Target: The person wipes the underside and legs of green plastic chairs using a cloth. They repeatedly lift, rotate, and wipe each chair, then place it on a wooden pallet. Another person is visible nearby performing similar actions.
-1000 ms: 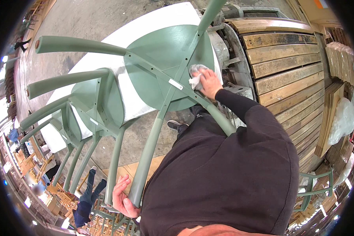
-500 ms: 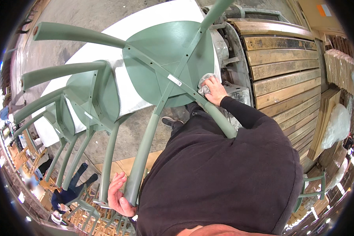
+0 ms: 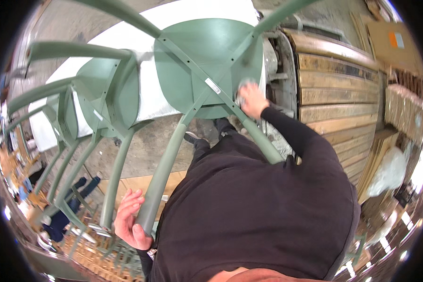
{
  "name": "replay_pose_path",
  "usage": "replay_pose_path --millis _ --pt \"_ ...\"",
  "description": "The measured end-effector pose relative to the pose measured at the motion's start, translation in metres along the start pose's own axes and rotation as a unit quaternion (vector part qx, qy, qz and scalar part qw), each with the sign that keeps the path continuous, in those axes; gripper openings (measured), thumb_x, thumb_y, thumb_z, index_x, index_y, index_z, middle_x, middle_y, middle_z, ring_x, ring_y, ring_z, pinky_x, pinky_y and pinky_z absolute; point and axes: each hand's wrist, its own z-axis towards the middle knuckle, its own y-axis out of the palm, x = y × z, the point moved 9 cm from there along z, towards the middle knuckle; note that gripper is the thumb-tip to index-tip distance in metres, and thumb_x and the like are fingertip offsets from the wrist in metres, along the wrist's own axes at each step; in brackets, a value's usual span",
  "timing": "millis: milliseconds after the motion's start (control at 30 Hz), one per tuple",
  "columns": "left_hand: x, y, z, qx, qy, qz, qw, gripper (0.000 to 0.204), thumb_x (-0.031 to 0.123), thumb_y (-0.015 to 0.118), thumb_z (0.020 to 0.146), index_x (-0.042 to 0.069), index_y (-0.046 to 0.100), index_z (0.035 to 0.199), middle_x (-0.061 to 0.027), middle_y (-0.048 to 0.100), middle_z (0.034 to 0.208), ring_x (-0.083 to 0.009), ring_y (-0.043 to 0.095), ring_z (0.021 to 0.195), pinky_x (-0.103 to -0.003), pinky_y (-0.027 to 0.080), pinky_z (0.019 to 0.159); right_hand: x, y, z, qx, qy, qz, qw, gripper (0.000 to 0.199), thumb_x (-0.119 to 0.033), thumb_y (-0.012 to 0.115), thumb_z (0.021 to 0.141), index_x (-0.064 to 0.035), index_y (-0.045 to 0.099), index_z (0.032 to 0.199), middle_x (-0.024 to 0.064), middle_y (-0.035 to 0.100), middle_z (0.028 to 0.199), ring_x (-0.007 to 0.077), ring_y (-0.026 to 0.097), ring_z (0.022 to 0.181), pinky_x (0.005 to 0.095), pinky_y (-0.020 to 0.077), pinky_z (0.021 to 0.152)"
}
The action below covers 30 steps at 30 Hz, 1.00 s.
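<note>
while the person leans over the bench, a row of upturned green chairs (image 3: pixel 98 113) stands at the far left, legs up, one beside the next on the white tabletop (image 3: pixel 150 98). nearer, the left hand (image 3: pixel 132 221) wraps loosely round the end of a chair leg (image 3: pixel 162 178), thumb on one side of it, fingers half spread on the other. that leg belongs to the nearest green chair (image 3: pixel 202 61), lying seat-down on the white top with its round underside facing up and a small pale label on the crossbrace. right of centre the right hand (image 3: pixel 251 99) presses a pale cloth (image 3: pixel 242 89) flat against the seat's rim, fingers together. stacked wooden boards (image 3: pixel 338 89) lie beyond at right.
</note>
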Motion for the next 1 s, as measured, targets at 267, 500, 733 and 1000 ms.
replay_pose_path --millis 267,500,733,1000 --pt "0.001 -0.005 0.008 0.035 0.015 -0.068 0.997 0.047 0.043 0.061 0.094 -0.002 0.068 0.106 -0.0199 0.074 0.1 -0.0413 0.071 0.107 -0.062 0.042 0.109 0.013 -0.135 0.083 0.31 0.075 0.087 0.944 0.042 -0.017 0.069 0.081 -0.0065 0.063 0.121 0.0159 0.061 0.12 0.0357 0.055 0.117 0.0493 0.0436 0.101" --pt "-0.001 -0.011 0.0 0.067 0.031 -0.081 0.994 0.04 0.039 0.063 0.092 0.001 0.068 0.104 -0.0155 0.074 0.097 -0.0391 0.073 0.104 -0.062 0.043 0.108 -0.119 -0.063 0.024 0.095 -0.156 -0.023 0.983 0.052 -0.009 0.073 0.066 -0.0171 0.067 0.117 0.0079 0.062 0.122 0.0361 0.053 0.117 0.0492 0.0423 0.1" --pt "-0.002 -0.018 0.003 0.067 0.069 -0.118 0.988 0.038 0.032 0.064 0.083 0.0 0.07 0.101 -0.0159 0.075 0.099 -0.0376 0.073 0.105 -0.057 0.045 0.106 -0.001 -0.173 0.107 0.28 -0.002 -0.068 0.958 0.059 -0.012 0.073 0.08 -0.0056 0.056 0.137 0.0185 0.064 0.124 0.0401 0.058 0.112 0.049 0.0448 0.1" --pt "-0.005 -0.013 0.0 0.07 0.059 -0.107 0.99 0.039 0.03 0.066 0.08 -0.001 0.071 0.104 -0.0156 0.076 0.1 -0.0368 0.073 0.106 -0.057 0.045 0.106 -0.238 -0.015 0.024 0.03 -0.37 0.02 0.928 0.05 -0.01 0.075 0.067 -0.0163 0.069 0.117 0.0107 0.064 0.117 0.0322 0.06 0.111 0.0489 0.0476 0.096"
